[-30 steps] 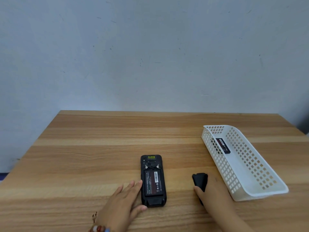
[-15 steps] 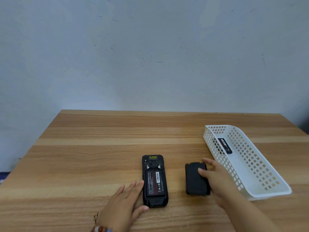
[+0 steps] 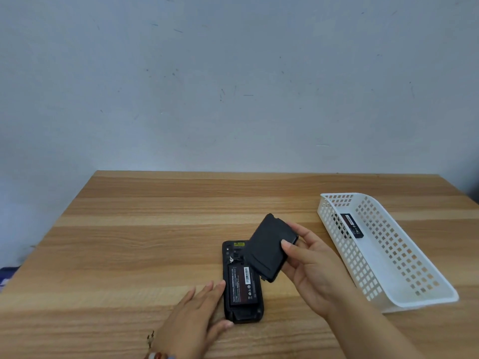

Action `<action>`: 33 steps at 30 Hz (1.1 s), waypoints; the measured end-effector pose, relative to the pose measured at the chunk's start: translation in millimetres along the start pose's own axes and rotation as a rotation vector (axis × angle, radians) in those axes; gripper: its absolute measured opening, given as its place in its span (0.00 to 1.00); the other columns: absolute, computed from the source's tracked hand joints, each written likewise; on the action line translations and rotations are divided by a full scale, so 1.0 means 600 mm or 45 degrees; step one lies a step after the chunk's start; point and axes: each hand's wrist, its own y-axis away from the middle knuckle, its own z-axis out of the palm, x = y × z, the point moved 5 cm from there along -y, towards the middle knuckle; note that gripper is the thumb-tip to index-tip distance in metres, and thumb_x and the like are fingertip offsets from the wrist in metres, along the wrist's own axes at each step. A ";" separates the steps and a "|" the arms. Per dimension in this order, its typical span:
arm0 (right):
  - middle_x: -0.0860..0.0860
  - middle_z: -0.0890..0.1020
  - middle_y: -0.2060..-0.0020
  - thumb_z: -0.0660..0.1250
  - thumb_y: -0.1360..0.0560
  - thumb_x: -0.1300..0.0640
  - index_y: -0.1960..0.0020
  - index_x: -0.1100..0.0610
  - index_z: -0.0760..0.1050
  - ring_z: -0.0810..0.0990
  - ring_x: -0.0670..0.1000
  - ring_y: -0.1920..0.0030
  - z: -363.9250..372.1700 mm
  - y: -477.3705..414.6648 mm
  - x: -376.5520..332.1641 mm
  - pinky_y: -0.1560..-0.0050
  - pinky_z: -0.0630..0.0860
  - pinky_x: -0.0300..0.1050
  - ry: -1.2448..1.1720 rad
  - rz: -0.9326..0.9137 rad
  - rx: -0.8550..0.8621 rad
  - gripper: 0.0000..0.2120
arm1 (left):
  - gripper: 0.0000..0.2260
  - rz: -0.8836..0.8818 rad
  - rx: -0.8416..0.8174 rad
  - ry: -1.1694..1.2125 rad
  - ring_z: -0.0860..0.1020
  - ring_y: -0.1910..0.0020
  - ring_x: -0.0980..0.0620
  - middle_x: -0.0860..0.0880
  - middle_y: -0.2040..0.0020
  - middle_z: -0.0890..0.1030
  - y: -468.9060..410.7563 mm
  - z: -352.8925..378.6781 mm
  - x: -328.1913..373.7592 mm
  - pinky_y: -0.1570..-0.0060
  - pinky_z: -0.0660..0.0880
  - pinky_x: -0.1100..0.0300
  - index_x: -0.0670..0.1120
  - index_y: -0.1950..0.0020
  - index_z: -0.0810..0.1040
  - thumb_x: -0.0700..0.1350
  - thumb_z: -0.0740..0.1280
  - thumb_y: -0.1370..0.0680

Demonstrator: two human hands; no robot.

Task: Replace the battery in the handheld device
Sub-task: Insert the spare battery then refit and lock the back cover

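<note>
A black handheld device (image 3: 242, 316) lies face down on the wooden table (image 3: 145, 244) with its back uncovered. A black battery (image 3: 241, 286) with a printed label sits in its compartment. My left hand (image 3: 197, 320) rests flat against the device's left edge, thumb at its lower corner. My right hand (image 3: 308, 270) holds the black back cover (image 3: 269, 248) tilted in the air, above the device's upper right part. A second battery (image 3: 352, 226) lies in the white basket (image 3: 404, 288).
The white perforated basket stands at the right of the table, angled toward the near right corner. A pale wall rises behind the table's far edge. A beaded bracelet (image 3: 158, 354) is on my left wrist.
My right hand has lifted the back cover off the table and carried it left, over the device's top. My left hand has stayed beside the device.
</note>
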 end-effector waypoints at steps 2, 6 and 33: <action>0.53 0.85 0.54 0.62 0.26 0.71 0.44 0.56 0.74 0.84 0.50 0.55 0.001 -0.004 0.000 0.59 0.79 0.47 0.070 -0.035 0.004 0.16 | 0.30 -0.005 -0.051 -0.029 0.78 0.47 0.62 0.55 0.46 0.82 -0.003 -0.004 0.002 0.37 0.53 0.70 0.54 0.24 0.45 0.67 0.39 0.23; 0.54 0.84 0.53 0.62 0.26 0.70 0.44 0.57 0.73 0.83 0.51 0.54 0.004 -0.023 0.009 0.58 0.78 0.46 0.281 -0.091 0.043 0.13 | 0.30 -0.024 -0.094 -0.001 0.78 0.49 0.63 0.57 0.48 0.82 -0.004 -0.016 0.007 0.36 0.52 0.70 0.54 0.25 0.51 0.66 0.38 0.23; 0.55 0.81 0.51 0.67 0.26 0.64 0.43 0.50 0.73 0.78 0.52 0.52 -0.006 -0.069 0.095 0.47 0.76 0.44 1.000 -0.039 -0.106 0.15 | 0.35 -0.064 -0.191 -0.020 0.75 0.44 0.65 0.60 0.43 0.79 -0.005 -0.008 0.003 0.39 0.57 0.69 0.51 0.24 0.51 0.69 0.39 0.25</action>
